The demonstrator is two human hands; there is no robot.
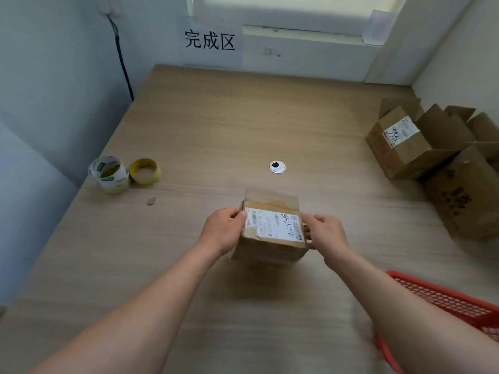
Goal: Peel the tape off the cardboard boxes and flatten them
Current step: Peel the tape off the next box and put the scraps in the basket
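A small cardboard box (270, 247) with a white shipping label on its top stands on the wooden table (216, 125), a little above the surface at its near edge. My left hand (222, 229) grips its left side, thumb on the label's corner. My right hand (325, 233) grips its right side, fingers curled round the edge. A torn brown flap or tape strip shows along the box's far top edge.
Several opened cardboard boxes (421, 147) are piled at the right edge. Two tape rolls (109, 174) and a yellow roll (145, 171) sit at the left. A white cable grommet (277, 167) is mid-table. A red plastic basket (442, 306) lies at the near right.
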